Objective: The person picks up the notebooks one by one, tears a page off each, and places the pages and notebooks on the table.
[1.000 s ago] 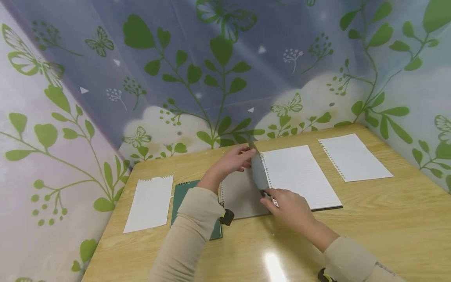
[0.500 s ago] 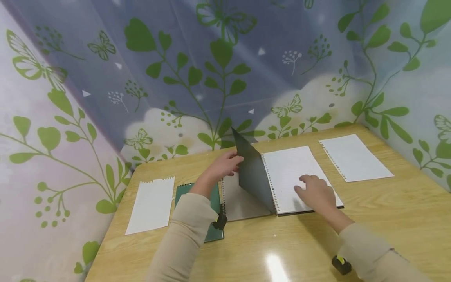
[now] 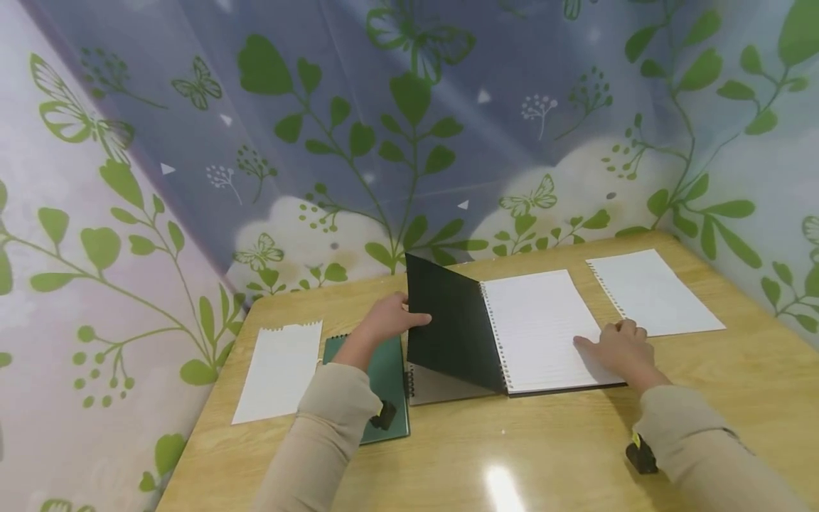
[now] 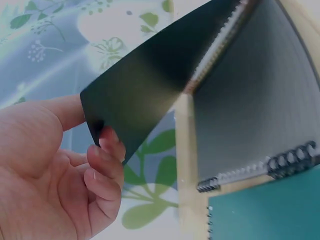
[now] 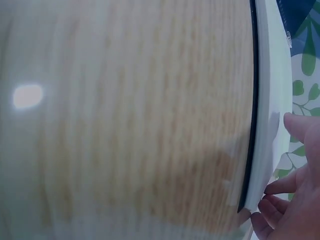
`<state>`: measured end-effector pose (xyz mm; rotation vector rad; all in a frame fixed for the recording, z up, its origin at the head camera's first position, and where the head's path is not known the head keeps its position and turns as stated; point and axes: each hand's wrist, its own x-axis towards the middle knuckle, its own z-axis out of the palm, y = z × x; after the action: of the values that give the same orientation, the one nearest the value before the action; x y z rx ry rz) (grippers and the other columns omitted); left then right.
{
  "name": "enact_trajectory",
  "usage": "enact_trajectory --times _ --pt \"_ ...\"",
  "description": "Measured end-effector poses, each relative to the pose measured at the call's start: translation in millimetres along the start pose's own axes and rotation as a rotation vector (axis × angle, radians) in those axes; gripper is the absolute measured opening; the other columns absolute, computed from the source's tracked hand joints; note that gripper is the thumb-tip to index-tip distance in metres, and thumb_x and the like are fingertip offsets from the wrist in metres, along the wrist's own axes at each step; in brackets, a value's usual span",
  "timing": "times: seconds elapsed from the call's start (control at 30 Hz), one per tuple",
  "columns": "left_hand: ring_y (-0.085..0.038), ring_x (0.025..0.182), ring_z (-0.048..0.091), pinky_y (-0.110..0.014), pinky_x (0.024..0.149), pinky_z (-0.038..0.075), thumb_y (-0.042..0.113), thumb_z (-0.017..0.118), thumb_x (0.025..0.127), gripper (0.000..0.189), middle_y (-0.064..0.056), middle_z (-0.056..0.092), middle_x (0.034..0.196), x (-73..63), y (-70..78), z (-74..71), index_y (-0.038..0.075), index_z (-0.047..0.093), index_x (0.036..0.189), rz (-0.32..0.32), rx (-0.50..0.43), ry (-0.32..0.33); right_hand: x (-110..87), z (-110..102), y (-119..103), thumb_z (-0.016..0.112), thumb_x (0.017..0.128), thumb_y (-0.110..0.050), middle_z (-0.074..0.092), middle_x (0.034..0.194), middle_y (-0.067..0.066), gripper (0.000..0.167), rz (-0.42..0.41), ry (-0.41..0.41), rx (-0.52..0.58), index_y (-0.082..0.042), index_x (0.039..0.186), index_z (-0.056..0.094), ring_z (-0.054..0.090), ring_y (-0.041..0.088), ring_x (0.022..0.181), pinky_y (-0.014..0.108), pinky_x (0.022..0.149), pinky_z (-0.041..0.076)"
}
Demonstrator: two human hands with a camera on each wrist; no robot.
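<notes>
An open notebook lies mid-table, its lined white page [image 3: 537, 331] to the right and its dark cover [image 3: 451, 323] raised at a slant to the left. My left hand [image 3: 384, 320] pinches the cover's outer edge; in the left wrist view the thumb and fingertips are on opposite faces. My right hand [image 3: 623, 348] grips the right edge of the notebook, thumb over the page. In the right wrist view its fingers [image 5: 275, 187] curl at the corner of the page stack. Below the cover shows a grey panel [image 3: 435, 387] with a black coil [image 4: 290, 160] along its left edge.
A green coil-bound notebook [image 3: 390, 398] lies under my left forearm. One loose torn-out sheet [image 3: 281, 370] is at the left, another loose sheet [image 3: 659, 295] at the right. A patterned curtain [image 3: 333, 156] stands behind the wooden table [image 3: 461, 455].
The cover has swung left and down, moving with my left hand. My right hand has left the notebook's hinge and moved right to the page's outer edge.
</notes>
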<state>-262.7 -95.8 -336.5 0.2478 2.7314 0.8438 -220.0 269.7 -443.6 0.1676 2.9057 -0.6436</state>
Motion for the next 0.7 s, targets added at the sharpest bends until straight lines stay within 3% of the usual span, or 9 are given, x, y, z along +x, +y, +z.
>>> enact_trajectory --times 0.3,0.7 --pt "-0.035 0.122 0.047 -0.047 0.096 0.042 0.029 0.064 0.085 0.067 -0.019 0.045 0.138 3.5 -27.6 18.7 -0.002 0.036 0.138 -0.065 0.042 0.050 5.7 3 -2 0.047 0.089 -0.044 0.029 0.117 0.042 0.070 -0.004 0.025 0.012 0.022 0.113 0.045 0.026 0.054 0.106 0.061 0.083 0.031" --pt "-0.040 0.117 0.050 -0.051 0.094 0.042 0.036 0.064 0.085 0.071 -0.020 0.050 0.132 -2.3 -55.2 50.2 0.001 0.034 0.140 -0.170 0.177 0.095 4.8 7 -8 0.051 0.090 -0.039 0.030 0.123 0.044 0.065 -0.024 0.101 -0.060 0.021 0.115 0.046 0.031 0.057 0.108 0.059 0.080 0.038"
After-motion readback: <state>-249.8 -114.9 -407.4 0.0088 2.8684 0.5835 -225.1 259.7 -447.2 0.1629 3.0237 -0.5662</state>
